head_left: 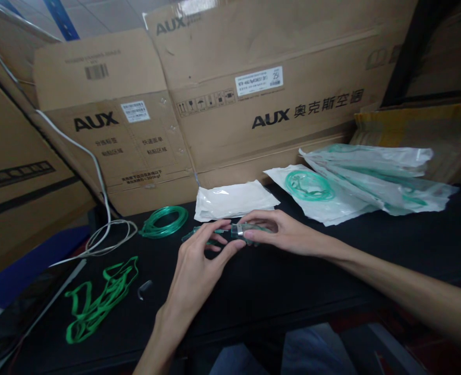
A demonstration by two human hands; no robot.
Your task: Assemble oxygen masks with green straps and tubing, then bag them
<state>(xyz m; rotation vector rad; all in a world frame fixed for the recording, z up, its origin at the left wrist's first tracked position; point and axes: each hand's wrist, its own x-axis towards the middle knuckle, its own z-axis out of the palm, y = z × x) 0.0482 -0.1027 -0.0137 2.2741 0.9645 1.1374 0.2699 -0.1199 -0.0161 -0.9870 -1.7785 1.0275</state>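
My right hand pinches a clear, green-tinted plastic mask with a shiny metal strip, its fingers hiding much of it. Close on its left, my left hand has its fingers curled, the thumb reaching the mask's lower edge. Behind those fingers shows a clear green plastic part; whether it belongs to the mask I cannot tell. Both hands are just above the black tabletop. Bright green elastic straps lie at the left, beside a small clear bent tube.
A coil of green tubing and a white cable lie at the back left. White packets rest behind my hands, with sealed pouches of green tubing to the right. Large cardboard boxes wall off the back.
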